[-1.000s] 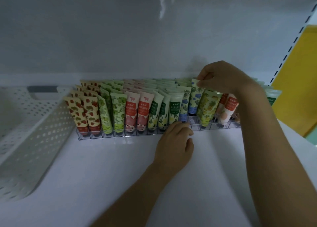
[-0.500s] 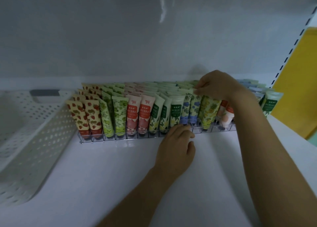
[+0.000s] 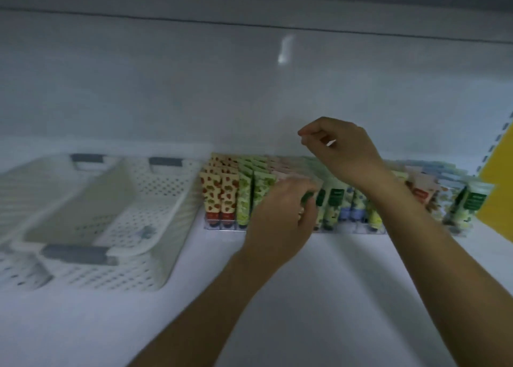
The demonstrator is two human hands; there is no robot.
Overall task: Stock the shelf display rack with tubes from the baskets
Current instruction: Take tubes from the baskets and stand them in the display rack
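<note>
shelf [image 3: 319,297]: white and bare-topped across the lower half of the frame, with a pale back wall rising behind it.
rack [image 3: 347,230]: clear plastic, standing on the shelf close to the back wall and running from the centre towards the right of the frame.
tubes [image 3: 222,197]: upright in tight rows inside the rack, caps down. Strawberry print fills the left end, then come light green, dark green labels, blue, and a yellow-green one behind the right wrist.
end tube [image 3: 472,202]: dark green label, at the far right beside the yellow panel. I cannot tell whether it sits in the same rack.
left hand [image 3: 279,216]: low in the centre, reaching onto the front row of tubes. Its fingers bend towards them but are smeared by motion, so I cannot tell whether it grips one or only touches.
right hand [image 3: 342,151]: higher, centre right, lifted clear above the rack. The fingers are curled in and the thumb and forefinger tips nearly meet, with nothing visible between them.
baskets [image 3: 163,216]: white and perforated with grey handles, in the left half of the frame, one set inside the other (so it looks from here), just beside the rack's strawberry end.
yellow panel [image 3: 499,189]: at the right edge of the frame.
</note>
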